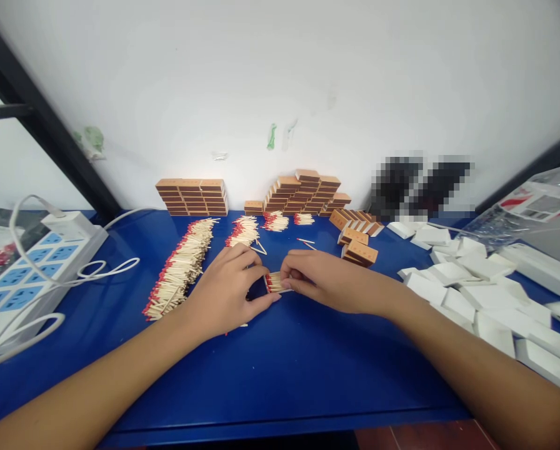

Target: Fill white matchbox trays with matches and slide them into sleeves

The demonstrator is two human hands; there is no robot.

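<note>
My left hand [230,284] grips the left end of a small matchbox tray [265,282], thumb along the near side and fingers at the far side. Red-tipped matches [275,283] lie in the tray, heads to the left. My right hand [314,279] is closed over the tray's right end, its curled fingers on the matches; its fingertips are partly hidden. A long heap of matches [181,269] lies left of my left hand, and a smaller pile [242,231] is just beyond it. Two loose matches [307,243] lie beyond my right hand.
Stacked matchboxes [190,197] and a stepped stack [303,192] stand against the wall. More matchboxes [359,252] lie to the right. Many white empty trays [486,294] are heaped at the far right. A power strip [31,269] with a white cable is on the left.
</note>
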